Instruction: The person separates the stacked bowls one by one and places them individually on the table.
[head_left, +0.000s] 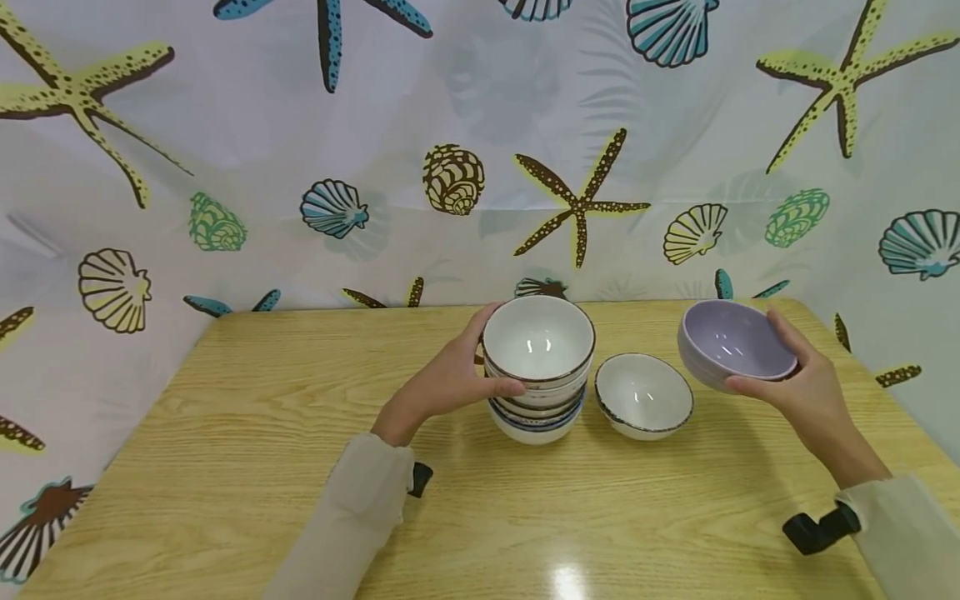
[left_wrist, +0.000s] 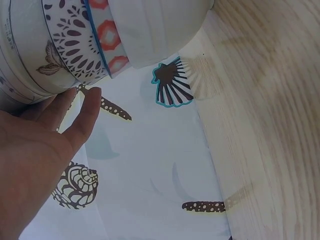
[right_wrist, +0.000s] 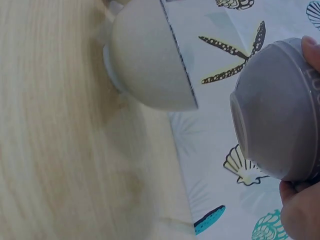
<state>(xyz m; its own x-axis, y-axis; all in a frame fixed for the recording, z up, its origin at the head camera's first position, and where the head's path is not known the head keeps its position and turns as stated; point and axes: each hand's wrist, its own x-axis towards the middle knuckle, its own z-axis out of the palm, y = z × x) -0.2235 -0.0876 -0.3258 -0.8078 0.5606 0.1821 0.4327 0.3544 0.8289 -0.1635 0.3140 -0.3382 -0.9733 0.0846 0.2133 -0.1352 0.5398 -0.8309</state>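
My left hand (head_left: 457,371) grips the upper part of a stack of bowls (head_left: 537,342), thumb in front and fingers round the far side. The top bowl is white inside with a dark rim; patterned sides of those below show in the left wrist view, including a red-and-white band (left_wrist: 112,37). A purple bowl (head_left: 737,340) is in my right hand (head_left: 813,387), held at its right side above the table and slightly tilted. Its grey-looking underside shows in the right wrist view. Between the two hands, a single white bowl (head_left: 643,396) with a dark speckled rim stands upright on the table.
The light wooden table (head_left: 247,467) reaches back to a white cloth (head_left: 405,100) printed with starfish and shells. The single white bowl stands close to the right of the stack. Dark wrist devices (head_left: 821,527) show at the sleeves.
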